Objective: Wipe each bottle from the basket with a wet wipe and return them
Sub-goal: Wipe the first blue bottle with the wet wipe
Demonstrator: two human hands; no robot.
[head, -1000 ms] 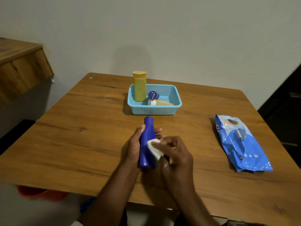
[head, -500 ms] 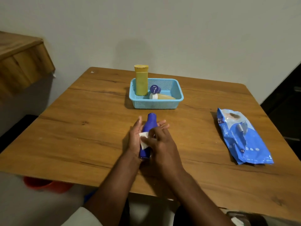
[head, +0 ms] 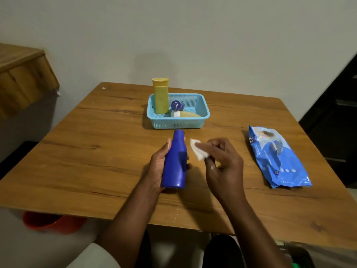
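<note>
Left hand [head: 158, 165] fingers wrap the blue bottle [head: 175, 163], steadying it for wiping, while right hand [head: 222, 163] fingertips pinch the wet wipe [head: 197, 151] just beside it, basket [head: 179, 122] beyond the fingertips.

Behind the yellow bottle [head: 161, 97] in the basket [head: 178, 123], a purple-capped bottle [head: 177, 105] shows only its cap. An orange container [head: 49, 222] below the table [head: 96, 151] is blurred and mostly hidden.

print on wipes pack [head: 278, 157] too blurred to read
</note>
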